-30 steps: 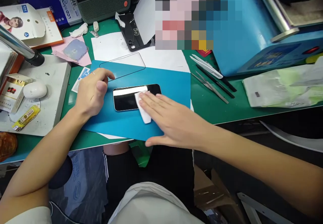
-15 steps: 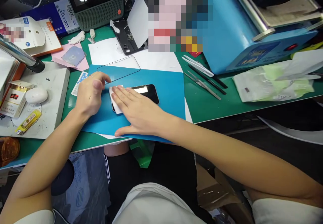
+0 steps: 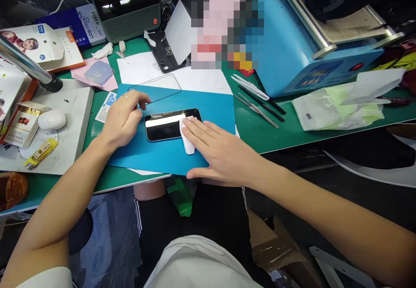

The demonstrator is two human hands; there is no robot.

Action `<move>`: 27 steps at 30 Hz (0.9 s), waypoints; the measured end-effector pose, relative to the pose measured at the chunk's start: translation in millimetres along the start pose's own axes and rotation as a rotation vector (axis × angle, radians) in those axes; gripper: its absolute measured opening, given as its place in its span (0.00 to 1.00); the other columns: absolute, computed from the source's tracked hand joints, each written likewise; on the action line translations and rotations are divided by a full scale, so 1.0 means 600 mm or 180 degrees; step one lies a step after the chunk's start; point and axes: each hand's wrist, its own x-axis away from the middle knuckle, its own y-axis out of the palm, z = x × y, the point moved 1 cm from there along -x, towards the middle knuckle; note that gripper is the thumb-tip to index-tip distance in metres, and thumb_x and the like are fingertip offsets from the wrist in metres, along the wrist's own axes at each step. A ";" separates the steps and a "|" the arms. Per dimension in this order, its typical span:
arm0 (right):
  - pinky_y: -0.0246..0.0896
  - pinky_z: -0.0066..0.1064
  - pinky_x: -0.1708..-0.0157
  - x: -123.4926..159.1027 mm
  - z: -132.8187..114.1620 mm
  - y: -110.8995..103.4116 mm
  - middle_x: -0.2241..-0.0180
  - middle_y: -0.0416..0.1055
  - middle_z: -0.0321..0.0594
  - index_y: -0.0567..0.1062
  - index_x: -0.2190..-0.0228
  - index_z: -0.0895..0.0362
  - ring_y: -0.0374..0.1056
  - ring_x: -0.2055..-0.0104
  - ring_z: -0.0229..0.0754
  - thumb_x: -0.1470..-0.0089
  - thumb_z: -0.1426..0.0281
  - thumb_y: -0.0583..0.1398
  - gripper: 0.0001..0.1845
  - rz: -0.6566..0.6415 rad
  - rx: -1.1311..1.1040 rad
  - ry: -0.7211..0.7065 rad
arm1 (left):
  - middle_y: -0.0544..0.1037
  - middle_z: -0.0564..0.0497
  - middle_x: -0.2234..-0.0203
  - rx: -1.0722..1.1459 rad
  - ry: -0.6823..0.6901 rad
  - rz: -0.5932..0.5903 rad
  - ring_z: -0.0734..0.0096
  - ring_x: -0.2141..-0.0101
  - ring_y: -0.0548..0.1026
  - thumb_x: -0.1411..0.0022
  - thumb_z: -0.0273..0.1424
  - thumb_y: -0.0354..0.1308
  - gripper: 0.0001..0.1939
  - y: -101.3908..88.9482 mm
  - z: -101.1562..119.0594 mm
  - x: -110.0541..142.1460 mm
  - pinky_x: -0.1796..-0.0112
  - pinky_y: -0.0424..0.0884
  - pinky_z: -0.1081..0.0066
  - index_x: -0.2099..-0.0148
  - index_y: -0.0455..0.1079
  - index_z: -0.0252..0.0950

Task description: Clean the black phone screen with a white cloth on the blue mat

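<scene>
A phone (image 3: pixel 162 127) lies face up on a blue mat (image 3: pixel 156 160), its dark screen reflecting light. My right hand (image 3: pixel 221 149) presses a folded white wipe (image 3: pixel 187 143) onto the right end of the screen, fingers stretched over it and thumb spread toward the mat's front edge. Beside the phone's left end rests my left hand (image 3: pixel 125 119), its fingers loosely bent and the thumb apart from them; nothing shows in it. Close to its fingertips, a clear screen protector with a thin black border (image 3: pixel 180 84) lies behind the phone.
Tweezers (image 3: pixel 260 112) and pens lie right of the mat. A blue machine (image 3: pixel 282 50) with metal rollers stands behind them, near a tissue pack (image 3: pixel 338 108). On the left are a white box (image 3: pixel 73 149), a yellow lighter (image 3: pixel 41 153) and a metal post (image 3: pixel 29 63).
My right hand has slid the wipe rightward along the screen, uncovering the phone's left part. My left hand has shifted slightly right. The view has turned a little.
</scene>
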 end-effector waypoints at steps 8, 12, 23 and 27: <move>0.54 0.62 0.24 -0.104 -0.024 0.004 0.23 0.53 0.67 0.58 0.26 0.71 0.51 0.20 0.67 0.33 0.38 0.57 0.56 -0.0151 -0.0056 -0.0286 | 0.82 0.44 0.61 0.0482 -0.0073 0.0164 0.53 0.58 0.77 0.41 0.34 0.45 0.17 0.014 -0.011 -0.001 0.53 0.75 0.51 0.54 0.71 0.39; 0.55 0.60 0.25 -0.102 -0.026 0.003 0.24 0.54 0.68 0.59 0.27 0.72 0.53 0.21 0.67 0.33 0.40 0.60 0.55 -0.0159 0.0010 -0.0382 | 0.81 0.44 0.63 0.0634 -0.0156 0.0254 0.54 0.61 0.77 0.40 0.35 0.45 0.15 0.013 -0.016 0.003 0.55 0.74 0.52 0.56 0.70 0.40; 0.57 0.63 0.26 -0.094 -0.032 0.011 0.23 0.51 0.65 0.55 0.24 0.69 0.51 0.20 0.66 0.32 0.42 0.60 0.55 -0.0154 -0.0046 -0.0288 | 0.81 0.44 0.65 0.0608 -0.0167 0.0262 0.55 0.60 0.79 0.38 0.35 0.43 0.16 0.016 -0.014 0.008 0.54 0.75 0.54 0.56 0.71 0.40; 0.58 0.63 0.27 -0.094 -0.031 0.010 0.23 0.53 0.65 0.57 0.25 0.68 0.53 0.21 0.65 0.30 0.42 0.57 0.52 -0.0152 -0.0050 -0.0240 | 0.81 0.45 0.65 0.0538 -0.0092 0.0165 0.55 0.61 0.79 0.37 0.35 0.43 0.15 0.018 -0.013 0.006 0.56 0.74 0.55 0.57 0.70 0.40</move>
